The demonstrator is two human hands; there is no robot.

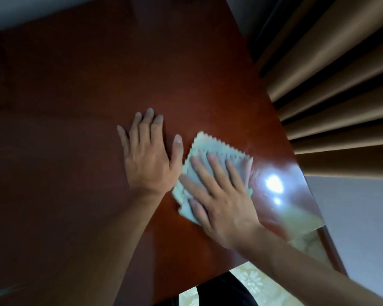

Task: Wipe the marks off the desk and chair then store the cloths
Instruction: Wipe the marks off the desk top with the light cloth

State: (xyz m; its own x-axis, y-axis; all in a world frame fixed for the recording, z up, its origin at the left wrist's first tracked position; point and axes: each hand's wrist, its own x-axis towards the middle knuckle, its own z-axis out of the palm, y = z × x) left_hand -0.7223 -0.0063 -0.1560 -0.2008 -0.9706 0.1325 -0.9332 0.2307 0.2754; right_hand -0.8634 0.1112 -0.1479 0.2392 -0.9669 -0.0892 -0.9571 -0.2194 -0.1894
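A glossy reddish-brown desk [86,89] fills most of the head view. My right hand [221,195] lies flat on a folded pale green cloth [210,146] with zigzag edges, pressing it onto the desk near the right edge. The hand and cloth are blurred. My left hand [149,155] rests palm down on the bare desk just left of the cloth, fingers spread, holding nothing. No chair is in view.
Brown pleated curtains [332,89] hang past the desk's right edge. A bright light reflection [273,184] glares on the desk right of the cloth. Pale patterned floor [252,283] shows below the desk's near edge, with a grey wall [358,217] at right.
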